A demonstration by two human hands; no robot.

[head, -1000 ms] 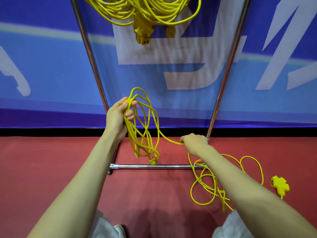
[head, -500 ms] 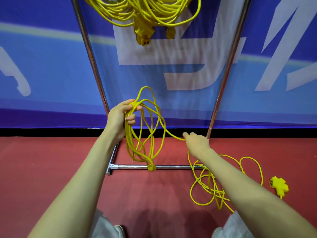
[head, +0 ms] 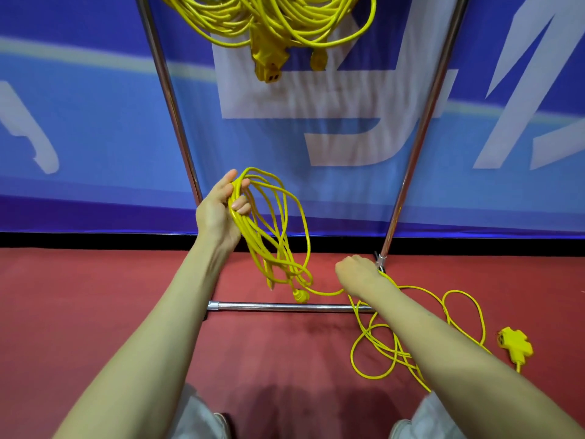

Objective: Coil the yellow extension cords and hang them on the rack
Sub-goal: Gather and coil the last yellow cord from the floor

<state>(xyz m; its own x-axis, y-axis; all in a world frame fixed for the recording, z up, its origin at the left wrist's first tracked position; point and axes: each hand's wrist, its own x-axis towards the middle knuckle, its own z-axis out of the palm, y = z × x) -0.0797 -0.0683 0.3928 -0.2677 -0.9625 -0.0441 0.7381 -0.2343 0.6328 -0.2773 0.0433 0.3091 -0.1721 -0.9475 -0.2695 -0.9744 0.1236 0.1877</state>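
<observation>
Left hand [head: 220, 212] clutched the coiled cord [head: 253, 240]; I saw right hand [head: 359, 274] had dropped floorward, seemingly fisted round its tail.

A blue fabric banner wall [head: 95, 122] fills the back, printed with large white letter shapes [head: 348, 137] and crossed by a pale horizontal stripe [head: 79, 60]. Its lower edge darkens to a violet band [head: 95, 213]. Below it runs a narrow black baseboard strip [head: 95, 239], meeting a flat red matte floor [head: 95, 296]. The light is even; a soft dark shadow [head: 285, 400] lies on the floor near the bottom edge.
</observation>
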